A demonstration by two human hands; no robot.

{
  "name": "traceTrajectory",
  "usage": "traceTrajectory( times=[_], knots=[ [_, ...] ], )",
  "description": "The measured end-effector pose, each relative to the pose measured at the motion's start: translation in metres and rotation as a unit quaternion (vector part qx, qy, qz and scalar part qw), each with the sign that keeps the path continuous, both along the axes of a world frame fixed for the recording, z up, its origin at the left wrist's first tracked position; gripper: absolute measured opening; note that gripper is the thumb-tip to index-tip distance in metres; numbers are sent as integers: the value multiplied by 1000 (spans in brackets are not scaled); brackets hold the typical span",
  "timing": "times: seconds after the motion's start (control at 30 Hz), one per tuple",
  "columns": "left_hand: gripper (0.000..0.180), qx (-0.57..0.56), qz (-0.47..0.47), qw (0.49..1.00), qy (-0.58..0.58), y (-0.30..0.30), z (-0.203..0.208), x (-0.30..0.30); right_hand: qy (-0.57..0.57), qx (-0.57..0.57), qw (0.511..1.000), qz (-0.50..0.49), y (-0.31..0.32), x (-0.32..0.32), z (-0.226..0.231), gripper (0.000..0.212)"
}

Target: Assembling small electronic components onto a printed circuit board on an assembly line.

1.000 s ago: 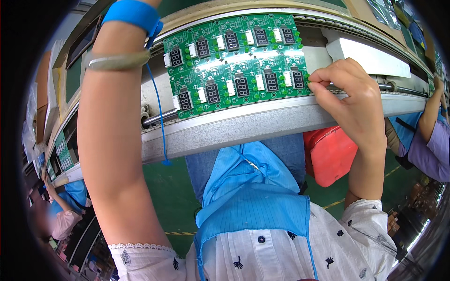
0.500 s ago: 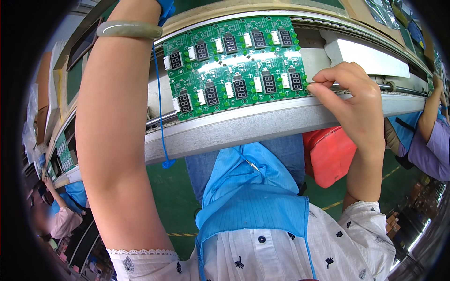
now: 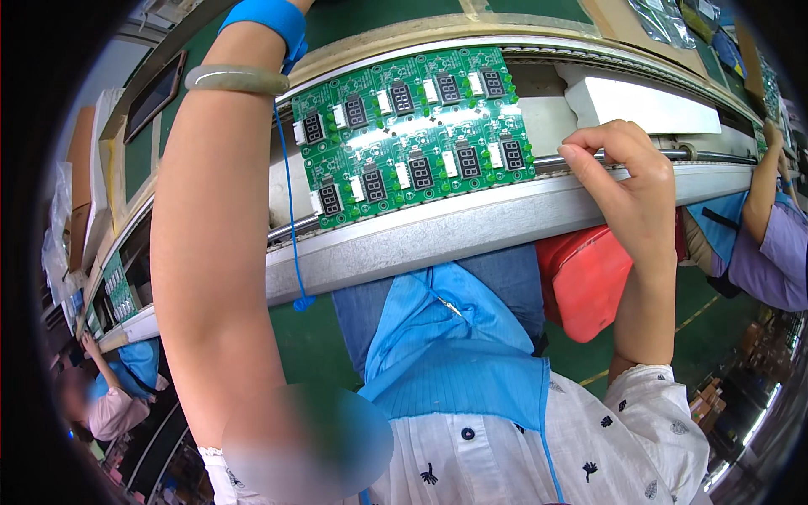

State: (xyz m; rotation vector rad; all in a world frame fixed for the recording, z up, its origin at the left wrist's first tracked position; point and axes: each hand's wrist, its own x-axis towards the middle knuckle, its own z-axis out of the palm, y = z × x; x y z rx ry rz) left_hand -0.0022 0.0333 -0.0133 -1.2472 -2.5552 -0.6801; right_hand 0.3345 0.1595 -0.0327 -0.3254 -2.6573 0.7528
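A green circuit-board panel [image 3: 389, 135] lies across the rails of a conveyor in front of me. Several dark digit displays, white connectors and green LEDs stand on it. My right hand [image 3: 627, 164] hovers just right of the panel, apart from it, thumb and forefinger closed together; anything tiny between the tips cannot be made out. My left arm reaches past the panel's left end. Of my left hand [image 3: 300, 3] only a sliver shows at the upper edge, fingers out of sight. A blue wristband [image 3: 265, 18] and a pale bangle [image 3: 237, 79] circle that arm.
A blue cord [image 3: 289, 194] hangs from the wristband over the conveyor's metal front rail [image 3: 438, 227]. A white block [image 3: 648, 105] sits right of the panel. Below the rail is a red stool-like object [image 3: 585, 282]. A dark flat device [image 3: 156, 94] lies far left; co-workers are at both sides.
My right hand's fingertips have come away from the panel's right edge, leaving a gap. The view has shifted slightly, and more of the left wristband shows.
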Motion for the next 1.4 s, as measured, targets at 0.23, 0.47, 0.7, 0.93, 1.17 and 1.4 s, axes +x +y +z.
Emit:
traceTrajectory(
  times=[0.23, 0.47, 0.7, 0.93, 1.17, 1.4],
  knots=[
    [15, 23, -20, 997, 75, -11, 6, -6, 12, -4, 1000, 5, -1, -3, 3, 10],
    [19, 122, 26, 985, -118, -28, 38, 57, 49, -14, 999, -2, -7, -4, 4, 10],
    [27, 236, -158, 795, -537, -64, 18, 170, 122, -240, 963, 8, -26, -1, 9, 17],
    [32, 301, -128, 684, -652, -85, -1, 213, 157, -249, 952, 83, -46, -4, 10, 24],
    [29, 334, -122, 661, -661, -88, -4, 225, 162, -268, 946, 79, -47, 1, 8, 20],
    [20, 280, -108, 691, -658, -91, -6, 228, 159, -284, 942, 80, -49, 2, 7, 19]
  ],
)
